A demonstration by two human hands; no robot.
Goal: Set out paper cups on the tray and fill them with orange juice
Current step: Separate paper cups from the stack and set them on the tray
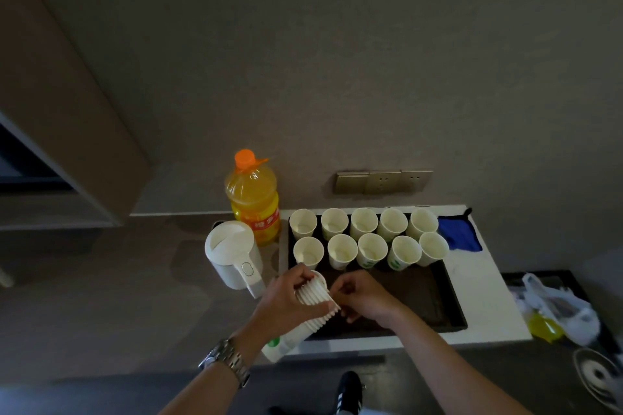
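A dark rectangular tray [435, 293] lies on the white counter, and several empty paper cups [342, 251] stand on its far half in two rows. My left hand [286, 300] grips a nested stack of paper cups [313, 308], held on a slant over the tray's near left corner. My right hand [362, 296] pinches the rim of the stack's top cup. A big orange juice bottle [253, 202] with an orange cap stands capped behind the tray's left side.
A white electric kettle [234, 254] stands left of the tray. A blue cloth [458, 232] lies at the tray's far right corner. Plastic bags [556, 310] sit on a lower surface to the right. Wall sockets [384, 181] are behind the counter.
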